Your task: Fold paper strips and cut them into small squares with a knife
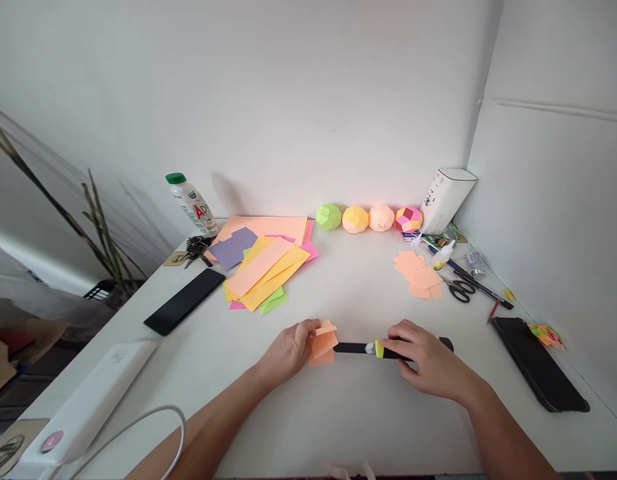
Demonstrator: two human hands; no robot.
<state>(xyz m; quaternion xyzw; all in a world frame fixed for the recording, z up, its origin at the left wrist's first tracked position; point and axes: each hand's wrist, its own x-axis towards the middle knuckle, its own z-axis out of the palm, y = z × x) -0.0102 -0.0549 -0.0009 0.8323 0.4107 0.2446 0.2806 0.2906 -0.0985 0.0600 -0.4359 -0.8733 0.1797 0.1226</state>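
My left hand (287, 353) pinches a few small peach paper pieces (322, 345) near the front middle of the table, thumb pressed on top. My right hand (428, 357) is closed round a utility knife (388, 349) with a black and yellow handle. Its dark blade is extended and points left, lying low over the table with its tip close to the peach pieces. Whether the blade touches the paper I cannot tell. Further right and back lies a loose pile of peach paper squares (419, 275). The right palm hides part of the knife handle.
Coloured paper sheets (263, 270) lie at back left beside a bottle (193, 205). Several paper balls (355, 219) line the wall near a white box (448, 200). Scissors (461, 291), a glue bottle (443, 255) and a black phone (538, 363) lie right; a white power strip (88, 403) lies left.
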